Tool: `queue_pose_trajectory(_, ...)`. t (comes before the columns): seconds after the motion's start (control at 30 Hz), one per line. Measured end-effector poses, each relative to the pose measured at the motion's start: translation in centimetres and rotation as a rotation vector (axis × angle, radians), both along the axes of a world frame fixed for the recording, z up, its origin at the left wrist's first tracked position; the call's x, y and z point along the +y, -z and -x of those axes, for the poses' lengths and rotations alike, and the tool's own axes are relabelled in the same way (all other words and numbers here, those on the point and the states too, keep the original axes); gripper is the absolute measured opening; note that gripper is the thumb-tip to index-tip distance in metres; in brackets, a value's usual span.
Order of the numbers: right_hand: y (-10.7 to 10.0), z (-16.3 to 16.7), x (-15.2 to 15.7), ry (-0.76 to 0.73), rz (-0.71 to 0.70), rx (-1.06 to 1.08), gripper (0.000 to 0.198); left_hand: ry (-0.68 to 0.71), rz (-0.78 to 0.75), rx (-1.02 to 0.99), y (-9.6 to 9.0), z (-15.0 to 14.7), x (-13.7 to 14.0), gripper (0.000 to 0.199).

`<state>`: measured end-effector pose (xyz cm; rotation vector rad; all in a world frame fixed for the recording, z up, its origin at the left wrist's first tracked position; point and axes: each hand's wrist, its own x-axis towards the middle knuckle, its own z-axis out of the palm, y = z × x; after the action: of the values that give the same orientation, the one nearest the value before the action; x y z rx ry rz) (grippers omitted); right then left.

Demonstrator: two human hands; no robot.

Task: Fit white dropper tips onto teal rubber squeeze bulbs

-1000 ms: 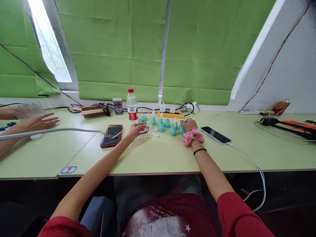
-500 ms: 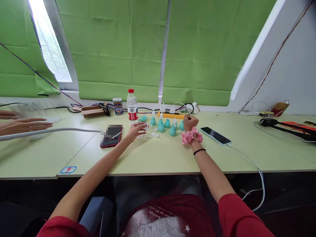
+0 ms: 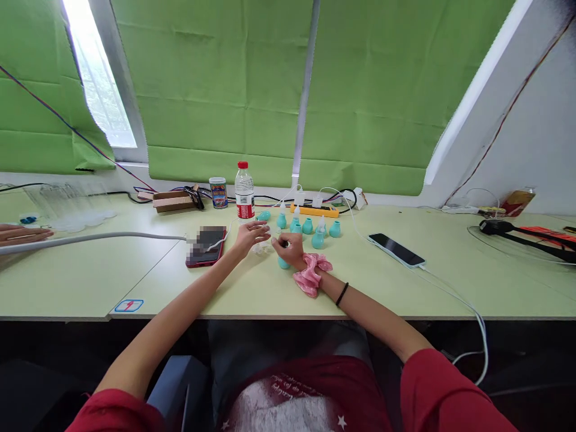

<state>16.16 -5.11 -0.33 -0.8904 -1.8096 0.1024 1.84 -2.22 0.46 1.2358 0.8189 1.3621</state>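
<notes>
Shifted leftward, the right hand (image 3: 290, 248) curls its grip around a rounded teal bulb (image 3: 283, 264) jutting below; the left hand's (image 3: 251, 236) hold is unclear.

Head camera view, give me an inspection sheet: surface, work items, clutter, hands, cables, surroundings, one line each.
Surface: pale desk with a seam at left.
Work items: several teal bulbs, most upright; small translucent pieces beside the left hand.
Clutter: red-capped bottle, can, cardboard box, two phones.
Hands: right fingers curled around a teal bulb; left fingers partly spread, grip unclear.
Cables: thick white cable crossing the desk at left; yellow power strip at the back.
Surroundings: green blinds behind; another person's hand at the left edge.
</notes>
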Motion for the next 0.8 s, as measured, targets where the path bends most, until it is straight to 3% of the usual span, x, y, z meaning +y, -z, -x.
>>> queue_pose_trajectory(0.17, 0.3, -0.2, 0.0, -0.227, 0.166, -0.172, 0.013, -0.072, -0.008, -0.009, 0.0, 0.1, 0.2, 0.034)
queue_pose_trajectory(0.27, -0.4, -1.0, 0.2, -0.311, 0.249, -0.287, 0.009, -0.081, -0.003, -0.012, 0.1, 0.2, 0.5, 0.034)
queue_pose_trajectory(0.5, -1.8, -3.1, 0.8, -0.188, 0.327, -0.654, 0.018, -0.084, 0.031, -0.049, 0.0, 0.2, 0.5, 0.030)
queue_pose_trajectory(0.63, -2.5, -4.3, 0.8, -0.253, 0.500, -0.624, 0.025, -0.069, 0.080, -0.090, -0.3, 0.1, 0.3, 0.019)
queue_pose_trajectory(0.8, -2.4, -4.5, 1.4, -0.274, 0.395, -0.466, 0.037, -0.051, 0.056, -0.139, -0.3, -0.2, 0.3, 0.017)
